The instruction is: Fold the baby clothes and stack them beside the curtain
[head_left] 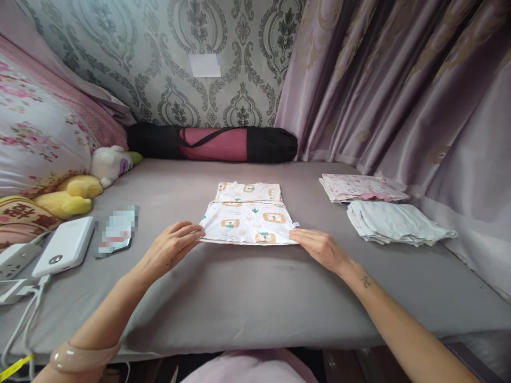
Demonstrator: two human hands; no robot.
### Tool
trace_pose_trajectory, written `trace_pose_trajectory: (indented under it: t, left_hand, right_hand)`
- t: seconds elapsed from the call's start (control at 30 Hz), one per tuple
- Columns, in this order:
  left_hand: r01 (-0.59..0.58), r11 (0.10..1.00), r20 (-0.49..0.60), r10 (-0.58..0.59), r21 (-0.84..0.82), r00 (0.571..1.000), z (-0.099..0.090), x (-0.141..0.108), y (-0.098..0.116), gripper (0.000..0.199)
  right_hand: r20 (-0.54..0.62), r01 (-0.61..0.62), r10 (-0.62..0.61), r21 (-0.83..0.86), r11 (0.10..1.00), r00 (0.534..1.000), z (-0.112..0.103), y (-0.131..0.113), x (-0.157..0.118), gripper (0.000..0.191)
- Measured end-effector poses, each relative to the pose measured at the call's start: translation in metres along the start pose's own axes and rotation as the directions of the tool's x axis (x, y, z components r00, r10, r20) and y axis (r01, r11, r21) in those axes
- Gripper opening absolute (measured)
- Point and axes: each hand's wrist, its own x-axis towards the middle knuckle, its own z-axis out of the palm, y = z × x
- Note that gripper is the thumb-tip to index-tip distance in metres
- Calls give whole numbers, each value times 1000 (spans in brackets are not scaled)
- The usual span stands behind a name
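A small white garment with orange and green cartoon prints lies in the middle of the grey sheet. Its far part is folded over, leaving a crosswise edge. My left hand pinches the near left corner between thumb and fingers. At the near right corner, by a small white tag, my right hand pinches the cloth in the same way. The near edge stretches fairly straight between both hands.
Folded pink-print clothes and folded pale clothes lie at the right. A phone, a white power bank, a power strip and plush toys are at the left. A black-and-red rolled bag lies along the wall.
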Motion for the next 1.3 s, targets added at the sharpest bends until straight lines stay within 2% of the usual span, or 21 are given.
trace_pose_trajectory:
  t: [0.17, 0.37, 0.47, 0.53, 0.63, 0.7, 0.8, 0.87, 0.93, 1.0, 1.1, 1.2, 1.3]
  left_hand:
    - [-23, 999, 91, 26, -28, 996, -8, -9, 12, 35]
    - [13, 987, 190, 18, -159, 982, -23, -32, 34, 30]
    - [61, 967, 260, 6, -247, 966, -26, -43, 39, 27]
    - [128, 943, 272, -41, -309, 961, -24, -45, 38, 25]
    - [287, 871, 216, -215, -399, 952, -17, -37, 33, 22]
    - [388, 788, 171, -350, -478, 921, -12, -26, 29, 26]
    - [453, 641, 106, -504, -619, 857, -3, -4, 25, 33]
    - [440, 562, 46, -579, -700, 814, 7, 12, 24, 36]
    - [412, 520, -12, -632, -749, 775, 19, 27, 23, 37]
    - [410, 513, -50, -667, -754, 743, 31, 42, 21, 37]
    - [447, 564, -102, -692, -695, 715, 47, 60, 15, 34]
    - [493, 643, -182, -698, -586, 693, 56, 74, 8, 29]
    - [540, 683, -226, -699, -492, 678, 59, 84, 2, 28]
  right_hand:
    - [34, 58, -56, -63, 996, 998, -9, -16, -10, 37]
    - [97, 58, -55, -23, 998, 994, -27, -49, -33, 44]
    - [134, 37, -37, -1, 999, 990, -35, -60, -41, 47]
    - [129, 2, -7, 35, 999, 992, -36, -63, -42, 45]
    - [83, -147, 137, 128, 981, 987, -31, -60, -35, 34]
    - [38, -293, 292, 203, 934, 956, -25, -55, -24, 23]
    - [-47, -460, 500, 324, 827, 865, -15, -47, -3, 16]
    - [-107, -503, 594, 424, 753, 798, -6, -40, 12, 21]
    - [-153, -508, 656, 513, 692, 739, 4, -31, 27, 28]
    - [-198, -513, 686, 528, 676, 700, 17, -20, 40, 32]
    - [-294, -567, 681, 388, 726, 670, 34, -2, 57, 30]
    - [-370, -604, 642, 228, 763, 671, 45, 15, 68, 30]
    - [-371, -622, 616, 118, 774, 695, 50, 27, 74, 34]
